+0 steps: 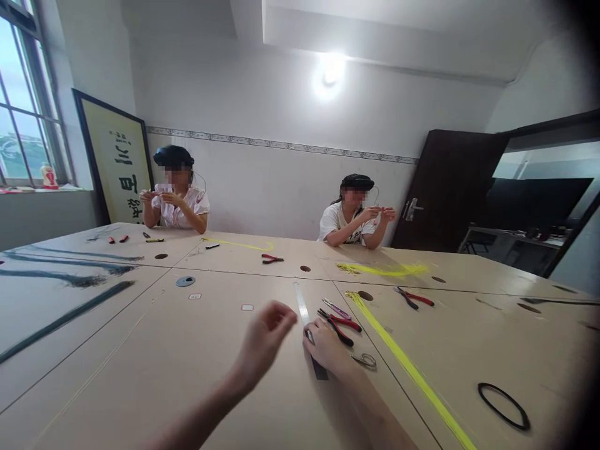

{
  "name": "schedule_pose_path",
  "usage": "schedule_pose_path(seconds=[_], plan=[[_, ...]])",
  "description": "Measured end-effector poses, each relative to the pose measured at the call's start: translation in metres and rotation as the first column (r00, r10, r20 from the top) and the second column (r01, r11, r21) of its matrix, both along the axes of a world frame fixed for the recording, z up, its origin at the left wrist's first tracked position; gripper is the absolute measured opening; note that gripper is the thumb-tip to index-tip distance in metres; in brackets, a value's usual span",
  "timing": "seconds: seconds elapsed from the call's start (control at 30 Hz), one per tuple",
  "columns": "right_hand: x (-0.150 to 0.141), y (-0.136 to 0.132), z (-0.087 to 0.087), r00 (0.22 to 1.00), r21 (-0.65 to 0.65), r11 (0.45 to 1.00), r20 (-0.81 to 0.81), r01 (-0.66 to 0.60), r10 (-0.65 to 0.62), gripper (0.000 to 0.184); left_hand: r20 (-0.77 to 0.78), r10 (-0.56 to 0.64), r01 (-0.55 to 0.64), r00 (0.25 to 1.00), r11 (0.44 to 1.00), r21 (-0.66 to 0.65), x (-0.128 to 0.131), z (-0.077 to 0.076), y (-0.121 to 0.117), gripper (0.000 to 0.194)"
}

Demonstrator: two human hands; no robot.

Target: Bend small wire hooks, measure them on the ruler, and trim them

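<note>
So the person has the right hand (324, 345) down on the metal ruler (302, 301), fingers curled over it, with something small and silvery showing at the fingertips. Can't really tell if that hand's gripping it or just resting there. The left hand (268, 334) is up above the table (197, 369), to the left of the ruler, fingers bent and closed into a pinch. It's a bit blurry, so no telling if there's something thin in it.

The ruler lies lengthwise, near end poking out below the right hand. Just right of it there's a pair of red-and-black pliers (341, 325), some purple snips (336, 308) above those, and small metal scissors (365, 360) by the wrist. Further right a long yellow bundle (407, 359) runs toward the near edge, plus a black loop (504, 406) and another pair of pliers (416, 299).

Over on the left, dark blue-green bundles (70, 317) are laid out. Two people in black headgear sit across the table, each with both hands raised.
</note>
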State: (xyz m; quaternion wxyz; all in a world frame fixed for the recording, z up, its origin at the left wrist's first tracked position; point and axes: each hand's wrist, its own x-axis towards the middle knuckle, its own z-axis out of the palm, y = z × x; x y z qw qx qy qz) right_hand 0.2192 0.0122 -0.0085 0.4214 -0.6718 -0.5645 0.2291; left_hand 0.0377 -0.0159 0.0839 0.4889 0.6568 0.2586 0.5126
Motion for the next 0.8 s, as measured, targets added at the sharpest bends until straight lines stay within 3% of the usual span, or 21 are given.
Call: schedule_pose_path(seconds=[0.03,0.13,0.37,0.57,0.7,0.8], plan=[[0.0,0.0,-0.001,0.98,-0.046,0.998,0.197,-0.03,0.039,0.029,0.046,0.091,-0.092,0.995,0.996,0.008,-0.013,0.004,0.01,0.018],[0.001,0.001,-0.002,0.929,-0.1,0.993,0.358,-0.057,0.09,0.027,0.15,0.244,-0.25,0.958,0.968,0.026,-0.036,0.021,0.029,0.018],[0.003,0.001,0.0,0.773,-0.139,0.988,0.618,-0.069,0.141,0.024,0.238,0.244,-0.282,0.94,0.949,0.139,-0.032,0.052,0.041,0.018],[0.002,-0.002,0.002,0.791,-0.058,0.992,0.599,-0.109,0.121,0.022,0.015,0.249,-0.236,0.968,0.895,0.379,-0.042,0.058,0.03,0.012],[-0.002,-0.006,0.01,0.855,0.071,0.989,0.513,-0.133,0.078,0.02,-0.151,0.309,-0.165,0.939,0.789,0.592,-0.048,0.053,0.023,0.01],[-0.013,-0.014,0.031,0.907,0.207,0.963,0.415,-0.172,0.072,0.02,-0.199,0.363,-0.118,0.91,0.689,0.715,-0.05,0.051,0.021,0.009]])
